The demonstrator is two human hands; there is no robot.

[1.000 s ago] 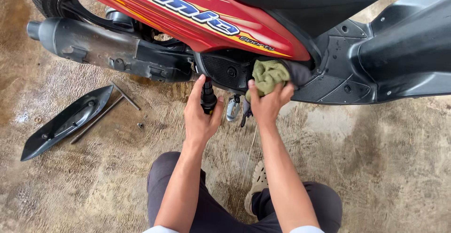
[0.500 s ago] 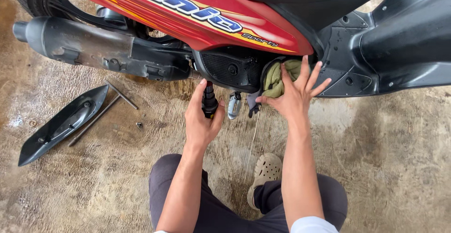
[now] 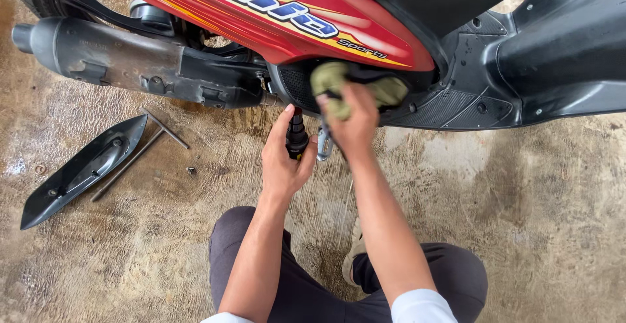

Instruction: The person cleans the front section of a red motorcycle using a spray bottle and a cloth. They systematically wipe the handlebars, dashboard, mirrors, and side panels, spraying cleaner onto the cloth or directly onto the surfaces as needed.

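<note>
Nearest: person's knees in dark trousers [image 3: 306, 284], crouched on stained concrete floor [image 3: 535, 232]. Left hand [image 3: 283, 160] closed around a black ribbed rubber cap [image 3: 297, 134], upright just below the engine. Right hand [image 3: 352, 117] beside it, gripping a green rag [image 3: 329, 78] pressed into the dark opening under the red scooter panel [image 3: 280, 16]. Far left: black plastic cover [image 3: 81, 166] and T-handle wrench [image 3: 140, 150] on the floor, below the exhaust pipe [image 3: 130, 65].

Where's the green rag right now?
In the head view, the green rag is in the right hand, pressed against the scooter's black engine area under the red side panel, right of the exhaust.
</note>
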